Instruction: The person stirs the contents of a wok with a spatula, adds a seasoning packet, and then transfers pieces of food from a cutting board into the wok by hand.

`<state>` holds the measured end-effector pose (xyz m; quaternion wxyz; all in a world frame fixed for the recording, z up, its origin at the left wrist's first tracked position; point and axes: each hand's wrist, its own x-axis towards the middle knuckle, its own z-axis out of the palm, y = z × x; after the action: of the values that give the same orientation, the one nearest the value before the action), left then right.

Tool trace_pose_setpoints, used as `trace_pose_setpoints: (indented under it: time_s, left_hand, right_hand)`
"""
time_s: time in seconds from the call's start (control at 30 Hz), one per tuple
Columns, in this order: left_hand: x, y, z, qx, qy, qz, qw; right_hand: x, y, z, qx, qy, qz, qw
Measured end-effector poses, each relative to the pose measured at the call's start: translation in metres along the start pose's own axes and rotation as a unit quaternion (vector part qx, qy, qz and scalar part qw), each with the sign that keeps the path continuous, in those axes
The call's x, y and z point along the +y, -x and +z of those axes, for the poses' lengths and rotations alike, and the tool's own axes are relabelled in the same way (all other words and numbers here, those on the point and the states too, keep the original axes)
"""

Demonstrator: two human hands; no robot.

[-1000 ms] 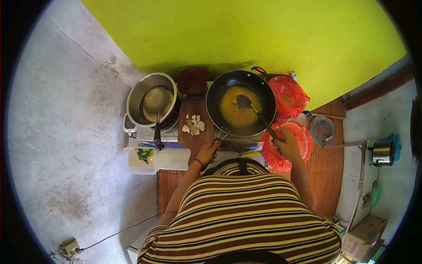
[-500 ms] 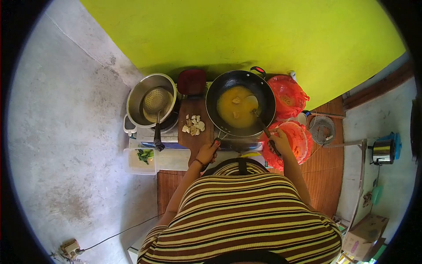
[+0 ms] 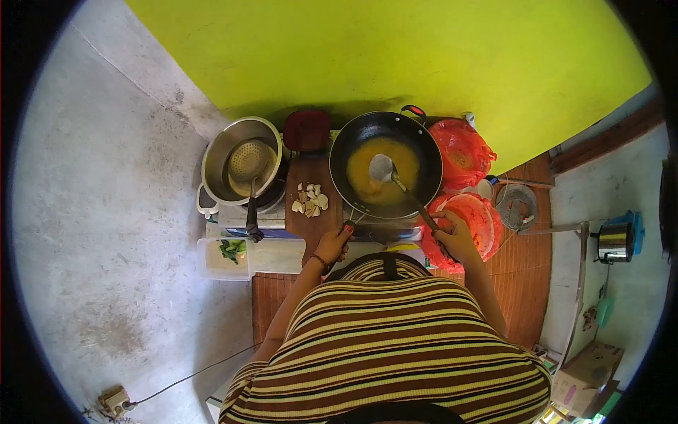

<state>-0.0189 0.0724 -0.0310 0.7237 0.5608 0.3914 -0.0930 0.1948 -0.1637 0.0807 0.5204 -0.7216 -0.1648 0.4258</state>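
Note:
My left hand [image 3: 332, 247] is closed around the handle of a black wok [image 3: 429, 159]. Inside the wok is a yellow-orange broth [image 3: 366, 164] with a few solid bits in it. My right hand [image 3: 456, 242] grips the dark handle of a metal spatula [image 3: 382, 168], whose rounded head is over the middle of the broth. To the left of the wok, near my left hand, lies a brown cutting board [image 3: 304, 172] with pale chopped pieces [image 3: 309, 201] on it; they look like mushroom.
Left of the board, a steel pot [image 3: 213, 164] holds a perforated skimmer [image 3: 248, 161]. A dark red container [image 3: 307, 131] stands behind the board. A clear plastic box [image 3: 206, 265] has leafy greens [image 3: 232, 249]. Red plastic-lined containers [image 3: 459, 154] are right of the wok.
The spatula head has moved left across the broth and come up, showing more of its metal. My right hand has shifted slightly down. My left hand stays on the wok handle.

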Motion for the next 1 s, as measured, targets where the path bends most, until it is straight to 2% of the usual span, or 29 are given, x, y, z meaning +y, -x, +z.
trace_pose_setpoints:
  time_s: [0.17, 0.27, 0.37, 0.47, 0.57, 0.67, 0.8, 0.97, 1.0]
  left_hand:
    - [0.005, 0.003, 0.002, 0.003, 0.014, -0.011, 1.0]
    - [0.005, 0.003, 0.002, 0.005, 0.011, -0.005, 1.0]
    - [0.005, 0.002, 0.001, -0.001, 0.026, -0.014, 1.0]
    - [0.002, 0.001, 0.001, -0.001, 0.027, -0.013, 1.0]
    - [0.004, 0.003, 0.003, 0.006, 0.026, -0.018, 0.999]
    - [0.003, 0.002, 0.002, 0.003, 0.031, -0.016, 0.999]
    - [0.001, -0.001, 0.0, -0.008, 0.029, -0.006, 1.0]
    - [0.012, 0.009, 0.004, 0.002, 0.007, 0.0, 1.0]
    - [0.011, 0.007, 0.004, 0.001, 0.013, -0.003, 1.0]
  right_hand:
    - [-0.003, -0.005, 0.011, 0.008, 0.111, -0.007, 0.994]
    - [0.006, -0.014, 0.02, 0.026, 0.201, -0.073, 0.977]
    - [-0.003, -0.014, 0.028, 0.039, 0.226, -0.059, 0.972]
    - [0.01, -0.021, 0.027, 0.063, 0.148, -0.115, 0.98]
    - [0.003, -0.019, 0.022, 0.118, 0.082, -0.056, 0.988]
    - [0.018, -0.028, 0.012, 0.159, 0.083, -0.044, 0.983]
    - [0.02, -0.03, 0.01, 0.126, -0.028, 0.01, 0.992]
    - [0.014, -0.035, 0.007, 0.084, -0.187, 0.078, 0.976]
    - [0.012, -0.037, 0.008, 0.071, -0.193, 0.065, 0.976]
